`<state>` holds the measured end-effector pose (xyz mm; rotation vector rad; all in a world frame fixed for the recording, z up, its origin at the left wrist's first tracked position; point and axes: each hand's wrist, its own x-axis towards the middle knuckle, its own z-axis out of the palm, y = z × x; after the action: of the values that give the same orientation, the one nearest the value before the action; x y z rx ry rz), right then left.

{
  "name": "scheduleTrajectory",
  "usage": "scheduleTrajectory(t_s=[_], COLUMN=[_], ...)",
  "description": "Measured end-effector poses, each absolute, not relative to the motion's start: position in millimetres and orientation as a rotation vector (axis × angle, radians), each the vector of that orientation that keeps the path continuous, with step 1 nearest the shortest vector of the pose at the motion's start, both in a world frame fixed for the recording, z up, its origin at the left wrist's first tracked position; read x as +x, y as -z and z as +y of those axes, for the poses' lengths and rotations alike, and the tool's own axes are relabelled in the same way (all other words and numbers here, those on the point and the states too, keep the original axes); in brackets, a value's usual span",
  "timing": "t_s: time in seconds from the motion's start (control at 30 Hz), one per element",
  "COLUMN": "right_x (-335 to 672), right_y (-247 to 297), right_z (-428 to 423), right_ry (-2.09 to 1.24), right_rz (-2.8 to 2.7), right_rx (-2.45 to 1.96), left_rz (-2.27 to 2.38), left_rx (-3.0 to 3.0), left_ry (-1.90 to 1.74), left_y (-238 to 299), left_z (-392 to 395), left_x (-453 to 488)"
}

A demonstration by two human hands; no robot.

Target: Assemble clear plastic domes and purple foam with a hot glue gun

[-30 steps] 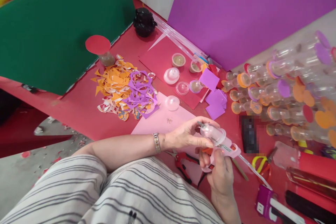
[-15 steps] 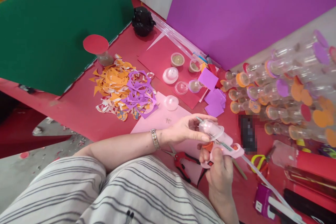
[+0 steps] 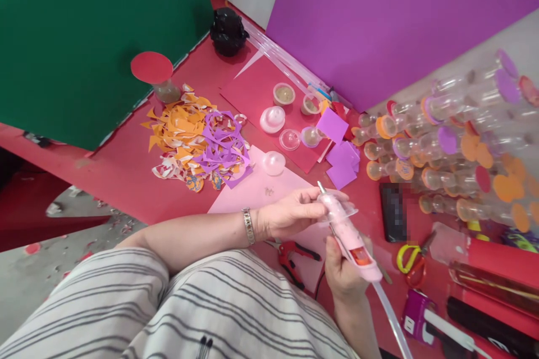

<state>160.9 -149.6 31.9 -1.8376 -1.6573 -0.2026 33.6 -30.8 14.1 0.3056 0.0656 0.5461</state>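
My right hand (image 3: 346,276) is wrapped round the grip of a pink glue gun (image 3: 346,231), with a long clear glue stick (image 3: 393,320) trailing from its back end. The gun's metal nozzle (image 3: 321,187) pokes out past a clear plastic dome lid (image 3: 351,213) that surrounds the front of the gun. My left hand (image 3: 292,214), a watch on its wrist, pinches the lid's near side between thumb and fingers. Below lie red-handled pliers (image 3: 290,261), on and beside a pink sheet (image 3: 236,196). Another clear dome (image 3: 273,163) rests on that sheet's far edge.
Orange and purple paper scraps (image 3: 189,140) are heaped at left. Purple squares (image 3: 343,162), small cups (image 3: 283,94) and a black bag (image 3: 228,32) lie farther back. Stacked clear bottle shapes (image 3: 450,140), a phone (image 3: 392,213), scissors (image 3: 410,261) and a purple box (image 3: 418,317) stand right.
The glue gun has turned in my right hand, its back end swinging down and toward me. Its nozzle is now farther through the dome lid. My left hand keeps its hold.
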Motion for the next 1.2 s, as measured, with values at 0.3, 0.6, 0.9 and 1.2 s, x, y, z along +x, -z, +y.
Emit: scheduleTrajectory(t_s=[0.3,0.6,0.9,1.2], right_x=[128,114,131,157], right_y=[-43,-60,-44,-32], right_z=[-143,-133,-135,-141], right_ry=[-0.725,-0.990,-0.686,0.181], right_rz=[-0.938,-0.508,-0.826,-1.617], right_rx=[-1.681,-1.612,-1.702,-1.927], left_rz=[0.146,0.167,0.188,0.141], left_rx=[0.472,0.566,0.380,0.343], left_ry=[-0.617,-0.643,-0.614,-0.554], left_y=[-14,-16,-12,-13], left_z=[-26,-26,-26,-29], left_x=[32,29,34,32])
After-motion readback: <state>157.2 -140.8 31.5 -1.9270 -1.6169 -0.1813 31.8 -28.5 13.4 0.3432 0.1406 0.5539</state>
